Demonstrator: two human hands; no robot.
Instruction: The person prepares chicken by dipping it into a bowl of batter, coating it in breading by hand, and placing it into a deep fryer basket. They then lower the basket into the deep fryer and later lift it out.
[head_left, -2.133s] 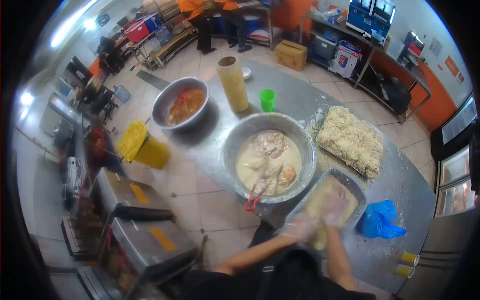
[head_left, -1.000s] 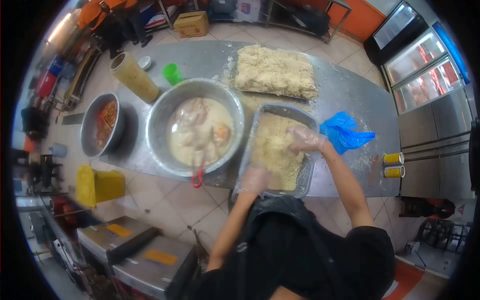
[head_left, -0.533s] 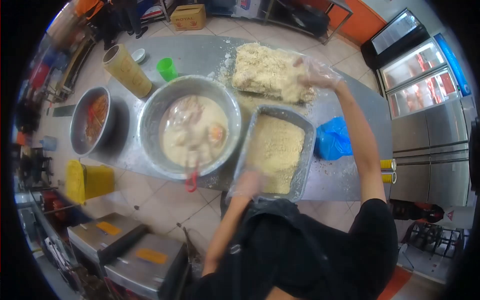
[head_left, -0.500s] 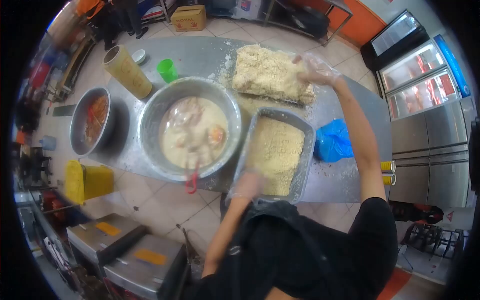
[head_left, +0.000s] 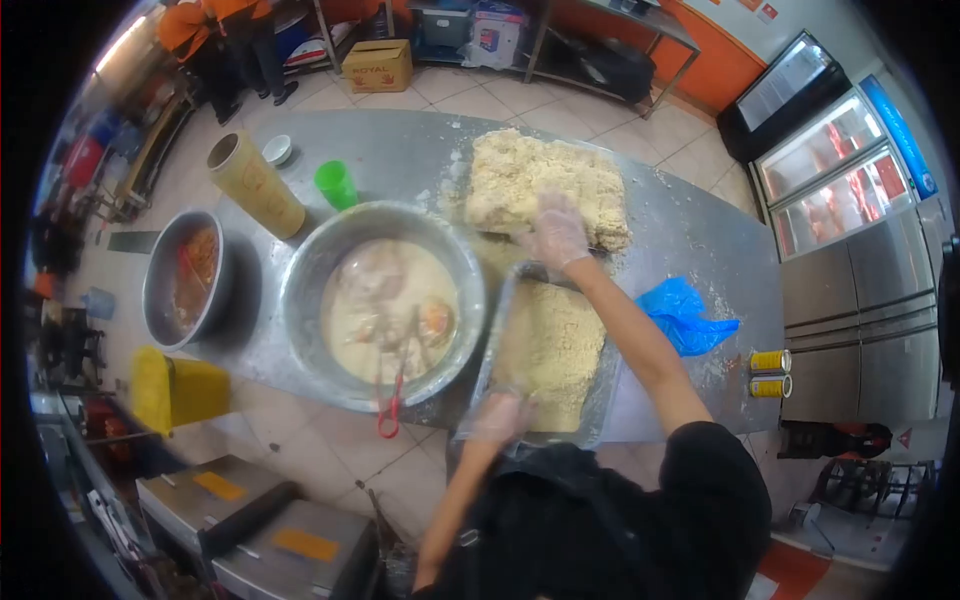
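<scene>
Both hands wear clear plastic gloves. My right hand (head_left: pixel 560 232) rests at the near edge of a crumb-coated heap (head_left: pixel 545 180), fingers stretched out over it; what lies under the coating is hidden. My left hand (head_left: pixel 497 416) is at the near left corner of a grey rectangular tub (head_left: pixel 612 375) holding pale breading flour (head_left: pixel 560 345). Its fingers are smeared by motion. Left of the tub stands a large metal basin (head_left: pixel 300 345) of creamy batter (head_left: pixel 350 340) with pieces in it. Red-handled tongs (head_left: pixel 389 415) lean over its rim.
A blue plastic bag (head_left: pixel 685 315) and two yellow cans (head_left: pixel 770 373) are on the right. On the left are a smaller metal bowl (head_left: pixel 160 315), a wrap roll (head_left: pixel 255 190), a green cup (head_left: pixel 336 185) and a white dish (head_left: pixel 278 150). Two people (head_left: pixel 240 50) stand at the back.
My right hand has moved left and nearer, from the heap's right end to its near edge. The camera view has shifted, so the table sits lower. My left hand stays by the tub's corner.
</scene>
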